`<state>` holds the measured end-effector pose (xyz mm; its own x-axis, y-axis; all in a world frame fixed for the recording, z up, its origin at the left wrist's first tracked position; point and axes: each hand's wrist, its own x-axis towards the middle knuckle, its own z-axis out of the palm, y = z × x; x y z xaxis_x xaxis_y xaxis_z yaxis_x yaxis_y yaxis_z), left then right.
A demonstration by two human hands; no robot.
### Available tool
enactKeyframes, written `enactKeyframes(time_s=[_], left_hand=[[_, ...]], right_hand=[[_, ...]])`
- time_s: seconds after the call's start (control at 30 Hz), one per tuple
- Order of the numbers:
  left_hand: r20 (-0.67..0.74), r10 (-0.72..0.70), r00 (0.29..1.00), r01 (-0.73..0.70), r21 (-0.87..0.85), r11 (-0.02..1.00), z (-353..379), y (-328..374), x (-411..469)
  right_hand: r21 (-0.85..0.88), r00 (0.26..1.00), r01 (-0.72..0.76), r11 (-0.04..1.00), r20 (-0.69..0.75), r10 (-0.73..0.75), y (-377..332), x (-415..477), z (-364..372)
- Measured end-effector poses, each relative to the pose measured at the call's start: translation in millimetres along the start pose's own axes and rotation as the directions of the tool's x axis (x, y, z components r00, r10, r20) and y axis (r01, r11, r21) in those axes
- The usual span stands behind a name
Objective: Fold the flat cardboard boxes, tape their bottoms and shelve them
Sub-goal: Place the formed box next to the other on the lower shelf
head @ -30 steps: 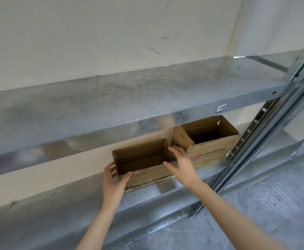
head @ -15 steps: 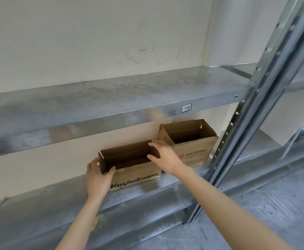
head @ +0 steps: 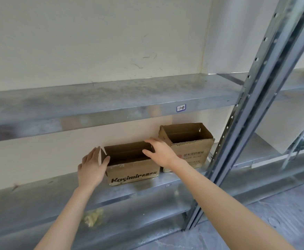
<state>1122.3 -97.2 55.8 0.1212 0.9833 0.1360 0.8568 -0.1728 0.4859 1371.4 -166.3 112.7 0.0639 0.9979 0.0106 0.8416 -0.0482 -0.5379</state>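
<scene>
"Kasimir", black, near face of left box (head: pixel 135 171); characters after it unreadable. Print on right box (head: pixel 190 152) blurred. Scrawl on shelf sticker (head: pixel 181 107) illegible.

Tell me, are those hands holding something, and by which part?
The Kasimir box: the left hand grips its left end; the right hand rests on its right rim.

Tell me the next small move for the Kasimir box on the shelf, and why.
Probably slide the Kasimir box a little back, then let go. It stands on the lower shelf, its front nearer the edge than the neighbouring box; the left hand grips its left end, the right hand rests on its right rim.
</scene>
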Motion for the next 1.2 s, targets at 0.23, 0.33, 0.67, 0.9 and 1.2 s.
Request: enactKeyframes(time_s=[0.23, 0.33, 0.67, 0.9, 1.2], left_hand=[[-0.084, 0.028, 0.996, -0.011, 0.197, 0.98, -51, -27, -27], [-0.138, -0.019, 0.99, 0.053, 0.249, 0.967, -81, -52, -48], [-0.302, -0.236, 0.923, 0.332, 0.322, 0.886, -180, -175, -125], [-0.385, -0.311, 0.869, 0.443, 0.327, 0.835, -247, -283, -165], [-0.387, -0.383, 0.839, 0.521, 0.364, 0.772, -323, -430, -193]], right_hand=[[-0.168, 0.991, 0.133, 0.977, 0.03, -0.13, -38, 7, 19], [-0.173, 0.976, 0.208, 0.963, 0.102, -0.192, -70, 16, 39], [-0.134, 0.847, 0.499, 0.856, 0.281, -0.45, -229, 45, 134], [-0.063, 0.765, 0.603, 0.795, 0.329, -0.554, -361, 48, 219], [0.014, 0.713, 0.657, 0.754, 0.315, -0.627, -521, 43, 324]])
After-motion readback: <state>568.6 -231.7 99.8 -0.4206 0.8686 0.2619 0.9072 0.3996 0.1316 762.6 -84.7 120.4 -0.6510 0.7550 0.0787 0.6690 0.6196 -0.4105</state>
